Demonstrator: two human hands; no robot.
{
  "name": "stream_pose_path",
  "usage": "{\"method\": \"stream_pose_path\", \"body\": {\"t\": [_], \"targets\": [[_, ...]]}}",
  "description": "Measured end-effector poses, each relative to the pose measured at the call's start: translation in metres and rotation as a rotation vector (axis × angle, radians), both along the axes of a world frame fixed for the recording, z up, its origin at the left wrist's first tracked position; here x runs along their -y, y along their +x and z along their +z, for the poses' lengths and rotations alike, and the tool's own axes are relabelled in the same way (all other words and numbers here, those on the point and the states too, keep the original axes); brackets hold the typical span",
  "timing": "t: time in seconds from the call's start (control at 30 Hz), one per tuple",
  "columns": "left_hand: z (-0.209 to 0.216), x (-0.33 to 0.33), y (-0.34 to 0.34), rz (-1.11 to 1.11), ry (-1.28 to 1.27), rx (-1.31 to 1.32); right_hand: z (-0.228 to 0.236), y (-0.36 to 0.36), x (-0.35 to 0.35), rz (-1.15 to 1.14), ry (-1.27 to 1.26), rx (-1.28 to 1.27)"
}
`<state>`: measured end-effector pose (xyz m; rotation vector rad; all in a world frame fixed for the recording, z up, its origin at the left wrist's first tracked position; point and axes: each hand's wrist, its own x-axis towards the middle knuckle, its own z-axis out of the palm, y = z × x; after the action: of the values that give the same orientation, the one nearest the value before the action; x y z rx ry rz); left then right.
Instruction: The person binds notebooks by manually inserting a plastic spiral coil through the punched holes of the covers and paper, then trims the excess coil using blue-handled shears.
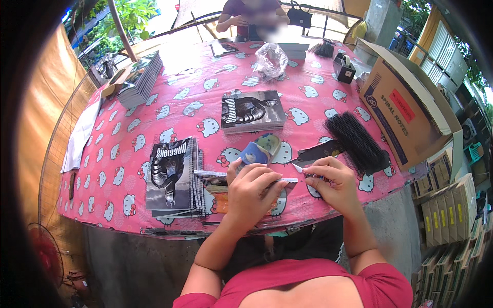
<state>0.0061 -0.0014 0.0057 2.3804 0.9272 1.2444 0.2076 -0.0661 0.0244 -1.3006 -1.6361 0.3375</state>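
Note:
My left hand (252, 189) presses down on a small colourful notebook (221, 197) at the near edge of the pink patterned table (128, 169), fingers curled over its top edge. My right hand (328, 179) pinches that same edge from the right, beside a small white sliver (297, 167). A blue and yellow cartoon cover (259, 150) lies just beyond my hands. A stack of spiral notebooks with dark grey covers (172, 177) sits to my left. A second stack with the same dark cover (251, 110) lies further out in the middle.
Black spiral binding coils (357, 141) lie at the right by an open cardboard box (405, 108). Another notebook stack (138, 79) sits far left, a crumpled clear plastic bag (270, 59) and tape dispenser (344, 66) at the far end, where another person (246, 18) sits. Yellow-labelled bundles (447, 215) are stacked at the right.

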Motion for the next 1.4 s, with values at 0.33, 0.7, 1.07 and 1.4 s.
{"method": "stream_pose_path", "body": {"t": [0.33,0.7,1.07,1.4], "targets": [[-0.002,0.004,-0.003,-0.005,0.010,0.006,0.001,-0.004,-0.003,0.085,-0.315,-0.136],[-0.001,0.002,-0.001,0.022,0.069,0.012,0.008,-0.008,-0.002,0.157,-0.076,0.243],[-0.006,0.007,-0.004,0.038,0.073,0.011,0.004,-0.023,0.000,0.003,-0.077,0.343],[-0.006,0.010,-0.003,0.047,-0.002,0.059,0.012,-0.033,-0.004,-0.003,0.095,0.324]]}}
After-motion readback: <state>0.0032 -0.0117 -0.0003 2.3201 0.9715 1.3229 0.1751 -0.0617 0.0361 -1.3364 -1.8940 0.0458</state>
